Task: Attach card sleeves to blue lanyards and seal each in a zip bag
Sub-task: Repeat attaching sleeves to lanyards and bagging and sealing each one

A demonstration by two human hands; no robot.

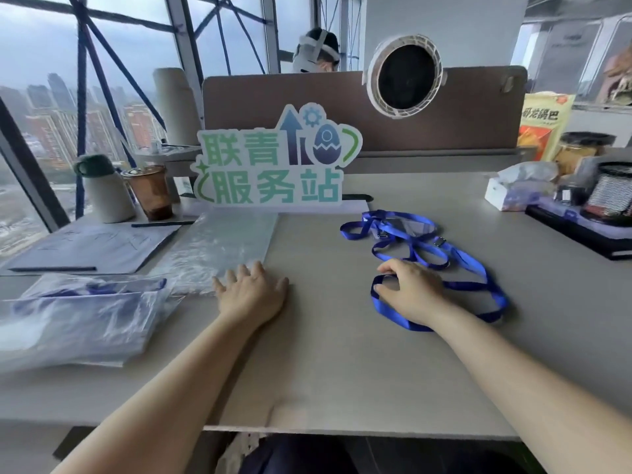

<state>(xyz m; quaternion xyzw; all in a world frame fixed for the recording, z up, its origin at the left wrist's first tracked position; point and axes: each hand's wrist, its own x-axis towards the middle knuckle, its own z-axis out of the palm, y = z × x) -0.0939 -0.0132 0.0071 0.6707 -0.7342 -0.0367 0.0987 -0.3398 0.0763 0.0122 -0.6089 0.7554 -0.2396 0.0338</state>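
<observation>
Left hand (251,295) lies flat and relaxed on the desk (342,378), fingers spread, fingertips touching the near edge of the stack of zip bags (219,244) left of centre; right hand (408,290) rests on the blue lanyards (465,286) tangled towards the right side, fingers bent over a strap loop, though I cannot tell whether it is pinched; a clear card sleeve (410,230) lies at the tangle's far end; filled bags (78,319) are piled by the left edge.

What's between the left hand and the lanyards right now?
Head view: only bare table between the left hand, by the clear bags, and the lanyards under the right hand.
</observation>
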